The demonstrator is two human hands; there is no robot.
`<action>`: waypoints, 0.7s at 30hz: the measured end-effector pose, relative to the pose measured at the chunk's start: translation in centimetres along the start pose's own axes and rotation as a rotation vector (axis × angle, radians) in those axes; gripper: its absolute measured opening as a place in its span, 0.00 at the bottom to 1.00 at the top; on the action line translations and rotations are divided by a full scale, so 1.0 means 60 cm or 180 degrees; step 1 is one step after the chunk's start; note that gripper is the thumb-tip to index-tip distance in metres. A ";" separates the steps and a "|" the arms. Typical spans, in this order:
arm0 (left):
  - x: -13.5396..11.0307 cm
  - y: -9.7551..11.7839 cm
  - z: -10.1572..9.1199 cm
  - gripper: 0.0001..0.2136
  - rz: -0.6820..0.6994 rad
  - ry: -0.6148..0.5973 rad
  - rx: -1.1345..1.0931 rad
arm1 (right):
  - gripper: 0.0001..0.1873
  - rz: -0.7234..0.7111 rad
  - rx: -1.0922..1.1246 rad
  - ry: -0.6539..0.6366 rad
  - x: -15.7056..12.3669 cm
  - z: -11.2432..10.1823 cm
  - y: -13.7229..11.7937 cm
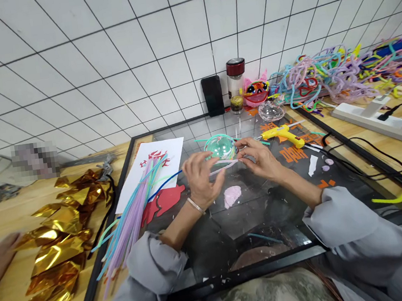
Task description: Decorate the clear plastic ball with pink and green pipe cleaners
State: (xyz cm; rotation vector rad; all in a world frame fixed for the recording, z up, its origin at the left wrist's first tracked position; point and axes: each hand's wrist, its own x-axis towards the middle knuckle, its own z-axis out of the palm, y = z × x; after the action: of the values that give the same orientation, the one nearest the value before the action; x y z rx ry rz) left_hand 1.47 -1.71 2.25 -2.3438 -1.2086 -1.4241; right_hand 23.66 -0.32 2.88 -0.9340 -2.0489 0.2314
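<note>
Both hands meet over the glass-topped board, around a pale lavender pipe cleaner (229, 163). My right hand (261, 160) pinches it at its right end between thumb and fingertips. At the other end it passes between the thumb and fingers of my left hand (202, 179), which are curved round it. Just behind the fingers sits a clear plastic dome (222, 146) with green pipe cleaner around its edge. My fingers partly hide the dome's near rim. Below the hands lies a flat pale pink piece (232, 196).
Left are pipe cleaners (137, 213), white paper (175, 154), a red cutout (167, 202), gold foil (59, 238) and another person's hand (0, 256). Right are a yellow glue gun (282, 133), power strip (382, 119) and black cords. A phone (212, 95) and glass bottle (236, 86) stand behind.
</note>
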 end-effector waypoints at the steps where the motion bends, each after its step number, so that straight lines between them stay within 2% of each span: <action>1: 0.001 0.010 0.000 0.12 0.0193 -0.0118 0.0144 | 0.06 -0.0057 0.0005 -0.0018 -0.001 -0.001 -0.007; 5: 0.007 0.036 0.000 0.05 0.0612 -0.0381 0.0388 | 0.05 -0.0224 0.0067 -0.0011 -0.005 -0.002 -0.029; 12: 0.010 0.037 0.000 0.10 0.0367 -0.0697 0.0127 | 0.05 -0.0203 0.0207 -0.0039 -0.007 0.001 -0.038; 21: 0.010 0.028 -0.001 0.12 0.0125 -0.0732 -0.0109 | 0.06 -0.0105 0.0258 0.0107 -0.001 -0.014 -0.035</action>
State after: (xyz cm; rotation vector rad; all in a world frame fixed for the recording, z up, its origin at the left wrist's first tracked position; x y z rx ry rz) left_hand 2.74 -2.50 3.23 -2.5975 -1.1911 -1.1983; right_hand 23.20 -2.00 4.35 -0.8484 -2.0075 0.2770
